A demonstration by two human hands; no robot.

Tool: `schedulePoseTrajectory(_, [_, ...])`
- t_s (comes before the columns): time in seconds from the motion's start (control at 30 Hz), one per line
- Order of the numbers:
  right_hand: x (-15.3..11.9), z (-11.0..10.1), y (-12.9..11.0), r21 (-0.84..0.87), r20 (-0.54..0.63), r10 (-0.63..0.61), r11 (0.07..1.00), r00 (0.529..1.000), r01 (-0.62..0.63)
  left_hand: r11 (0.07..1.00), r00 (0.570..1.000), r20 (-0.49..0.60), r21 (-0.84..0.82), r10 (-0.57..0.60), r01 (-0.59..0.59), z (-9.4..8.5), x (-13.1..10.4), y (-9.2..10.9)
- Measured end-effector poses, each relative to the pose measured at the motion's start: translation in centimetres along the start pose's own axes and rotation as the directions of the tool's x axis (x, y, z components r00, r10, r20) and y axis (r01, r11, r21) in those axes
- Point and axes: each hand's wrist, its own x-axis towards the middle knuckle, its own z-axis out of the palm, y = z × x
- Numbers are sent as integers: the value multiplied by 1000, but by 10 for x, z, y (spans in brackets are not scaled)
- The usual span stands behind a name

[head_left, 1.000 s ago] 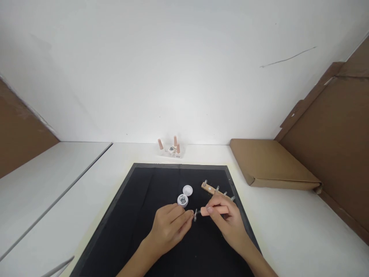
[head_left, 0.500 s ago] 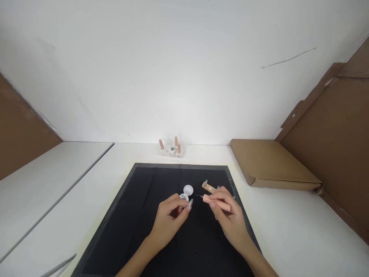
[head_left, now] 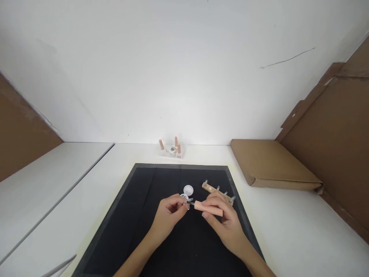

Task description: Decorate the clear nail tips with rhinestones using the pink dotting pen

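Pinched between thumb and fingers of my left hand (head_left: 170, 215) is a small clear-grey false nail (head_left: 189, 200). My right hand (head_left: 223, 219) grips a peach nail polish brush (head_left: 209, 208) by its cap handle. The thin brush tip points left and meets the false nail or lies right beside it. Just behind my left fingertips is a small round white container (head_left: 184, 196), partly hidden, with its round white lid (head_left: 188, 190) beside it. Beyond my right hand lies a wooden strip (head_left: 212, 189) carrying several false nails on short stands.
A black mat (head_left: 141, 215) covers the middle of the white table. At the back, a clear holder (head_left: 170, 154) contains several peach-capped bottles. To the right lies a flat cardboard box (head_left: 273, 163). Cardboard panels (head_left: 337, 146) border the sides, and a white wall (head_left: 184, 77) rises behind.
My right hand has moved left and slightly down, bringing the brush to the false nail. The false nail has tilted flatter in my left fingers. More of the wooden strip shows.
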Motion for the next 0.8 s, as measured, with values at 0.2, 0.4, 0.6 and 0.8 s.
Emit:
schedulePoseTrajectory(0.2, [1,-1,1,-5,18,6,1000,1000,-6,999,999,2,-5,-37,37,1,-1,2])
schedulePoseTrajectory(0.4, [1,-2,3,-12,-6,53,999,999,-53,999,999,-1,-21,-48,48,1,-2,3])
schedulePoseTrajectory(0.6, [2,-2,2,-23,-23,37,999,999,-38,998,999,-17,-30,-50,49,1,-2,3])
schedulePoseTrajectory(0.8, [4,-3,0,-41,-42,24,999,999,-26,998,998,-21,-33,-53,52,1,-1,4])
